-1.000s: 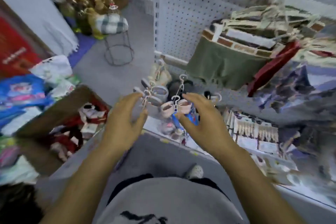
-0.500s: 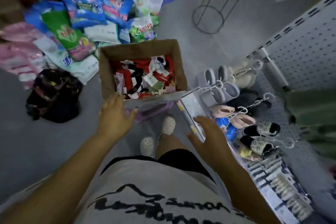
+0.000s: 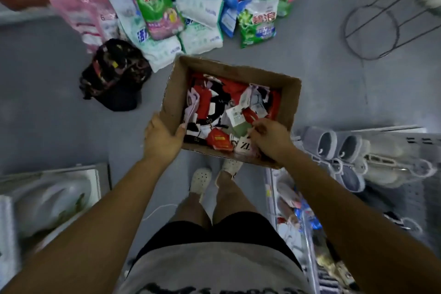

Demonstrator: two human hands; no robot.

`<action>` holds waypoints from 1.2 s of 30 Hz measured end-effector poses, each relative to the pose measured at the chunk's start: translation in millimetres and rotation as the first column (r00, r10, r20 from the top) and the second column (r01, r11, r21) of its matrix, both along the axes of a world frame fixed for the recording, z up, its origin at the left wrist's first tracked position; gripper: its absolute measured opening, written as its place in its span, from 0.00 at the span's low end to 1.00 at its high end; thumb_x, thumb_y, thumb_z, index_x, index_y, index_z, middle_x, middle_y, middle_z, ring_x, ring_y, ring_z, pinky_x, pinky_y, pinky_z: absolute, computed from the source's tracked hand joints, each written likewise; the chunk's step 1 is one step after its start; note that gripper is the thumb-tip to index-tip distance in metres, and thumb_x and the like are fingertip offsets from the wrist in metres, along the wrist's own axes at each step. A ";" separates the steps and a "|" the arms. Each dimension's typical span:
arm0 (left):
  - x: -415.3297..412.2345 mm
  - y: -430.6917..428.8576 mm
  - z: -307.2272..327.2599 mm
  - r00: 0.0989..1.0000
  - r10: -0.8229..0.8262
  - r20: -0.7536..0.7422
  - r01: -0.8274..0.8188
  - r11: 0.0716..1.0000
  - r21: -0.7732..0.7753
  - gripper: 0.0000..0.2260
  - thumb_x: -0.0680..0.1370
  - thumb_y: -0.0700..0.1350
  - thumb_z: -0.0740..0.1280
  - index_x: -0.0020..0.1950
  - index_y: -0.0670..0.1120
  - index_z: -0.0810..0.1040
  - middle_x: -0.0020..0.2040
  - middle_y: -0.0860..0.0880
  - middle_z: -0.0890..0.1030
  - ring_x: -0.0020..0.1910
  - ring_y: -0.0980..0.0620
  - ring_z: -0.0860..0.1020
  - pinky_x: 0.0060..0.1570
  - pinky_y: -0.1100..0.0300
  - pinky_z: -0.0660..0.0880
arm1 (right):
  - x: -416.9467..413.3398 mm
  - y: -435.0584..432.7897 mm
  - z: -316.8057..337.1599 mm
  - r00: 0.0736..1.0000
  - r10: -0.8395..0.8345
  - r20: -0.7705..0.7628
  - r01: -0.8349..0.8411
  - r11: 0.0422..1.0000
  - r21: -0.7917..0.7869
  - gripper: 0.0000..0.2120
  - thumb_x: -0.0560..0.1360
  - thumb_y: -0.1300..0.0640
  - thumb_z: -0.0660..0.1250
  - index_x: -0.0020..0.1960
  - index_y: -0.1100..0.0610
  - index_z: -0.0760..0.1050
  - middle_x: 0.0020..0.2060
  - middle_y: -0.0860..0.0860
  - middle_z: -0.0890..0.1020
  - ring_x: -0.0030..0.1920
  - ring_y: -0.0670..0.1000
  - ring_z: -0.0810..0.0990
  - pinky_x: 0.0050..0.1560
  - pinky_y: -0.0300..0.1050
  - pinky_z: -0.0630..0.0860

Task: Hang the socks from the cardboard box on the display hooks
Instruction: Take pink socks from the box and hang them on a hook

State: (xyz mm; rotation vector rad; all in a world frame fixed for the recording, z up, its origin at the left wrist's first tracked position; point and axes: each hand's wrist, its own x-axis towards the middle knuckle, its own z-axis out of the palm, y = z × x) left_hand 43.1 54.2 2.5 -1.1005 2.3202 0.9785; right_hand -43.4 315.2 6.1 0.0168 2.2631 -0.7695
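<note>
An open cardboard box [image 3: 290, 100] sits on the grey floor in front of my feet. It is full of packaged socks [image 3: 214, 105] in red, white, black and pale purple, with paper tags. My left hand [image 3: 162, 138] grips the box's near left corner, thumb over the rim. My right hand [image 3: 269, 138] reaches into the near right part of the box, its fingers curled among the sock packs by a red pair; what it pinches is hidden. Display hooks [image 3: 403, 169] on the pegboard at right carry slippers.
Bags of detergent [image 3: 257, 24] lie piled beyond the box. A dark bag [image 3: 114, 74] rests left of it. A wire stool frame [image 3: 372, 28] stands at the upper right. Grey slippers [image 3: 331, 143] hang near my right arm. A low shelf edge [image 3: 272, 188] runs beside my right leg.
My view swung down from the hooks to the floor. Both hands dropped from the hanging slippers to the box; the left now holds its corner and the right is inside among the socks.
</note>
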 end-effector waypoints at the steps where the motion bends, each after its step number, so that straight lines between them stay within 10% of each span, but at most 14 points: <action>1: -1.9 3.1 -6.9 0.999 0.047 0.007 -0.047 0.999 0.014 0.44 0.77 0.64 0.67 0.81 0.38 0.54 0.78 0.37 0.64 0.76 0.37 0.64 0.76 0.43 0.62 | -10.8 -2.7 -15.9 0.998 0.043 0.048 -0.045 0.998 0.040 0.12 0.81 0.54 0.65 0.61 0.59 0.79 0.56 0.56 0.83 0.55 0.55 0.80 0.49 0.38 0.69; 7: 6.0 26.1 -31.8 0.998 0.009 0.060 -0.003 0.996 -0.087 0.47 0.80 0.61 0.64 0.82 0.40 0.36 0.83 0.40 0.44 0.82 0.40 0.46 0.79 0.44 0.49 | -37.6 -23.1 -89.7 0.941 0.171 0.291 -0.205 0.975 0.091 0.16 0.82 0.52 0.63 0.61 0.62 0.78 0.57 0.60 0.82 0.57 0.59 0.80 0.51 0.45 0.74; 19: 15.2 28.7 -56.2 0.994 -0.085 0.065 0.096 0.974 -0.204 0.44 0.83 0.58 0.60 0.80 0.33 0.36 0.80 0.32 0.46 0.78 0.32 0.50 0.77 0.38 0.54 | -26.7 -50.0 -172.7 0.938 -0.195 0.288 0.209 0.978 -0.017 0.32 0.73 0.54 0.76 0.71 0.63 0.67 0.66 0.59 0.78 0.67 0.59 0.76 0.66 0.48 0.73; 27: 13.0 27.6 -56.9 0.993 -0.089 0.079 0.104 0.970 -0.221 0.45 0.82 0.58 0.61 0.79 0.31 0.38 0.80 0.30 0.48 0.76 0.30 0.53 0.75 0.37 0.56 | -22.6 -44.4 -178.3 0.926 -0.241 0.291 0.261 0.965 -0.031 0.27 0.70 0.54 0.79 0.64 0.64 0.75 0.58 0.56 0.83 0.58 0.54 0.82 0.45 0.35 0.75; 36: 10.2 27.4 -52.4 0.992 -0.097 0.076 0.110 0.975 -0.195 0.45 0.82 0.57 0.61 0.79 0.32 0.37 0.80 0.31 0.46 0.78 0.31 0.51 0.77 0.39 0.53 | -16.9 -47.7 -152.4 0.957 -0.176 0.231 0.201 0.975 -0.090 0.18 0.73 0.47 0.75 0.58 0.57 0.82 0.57 0.56 0.84 0.58 0.55 0.82 0.57 0.48 0.79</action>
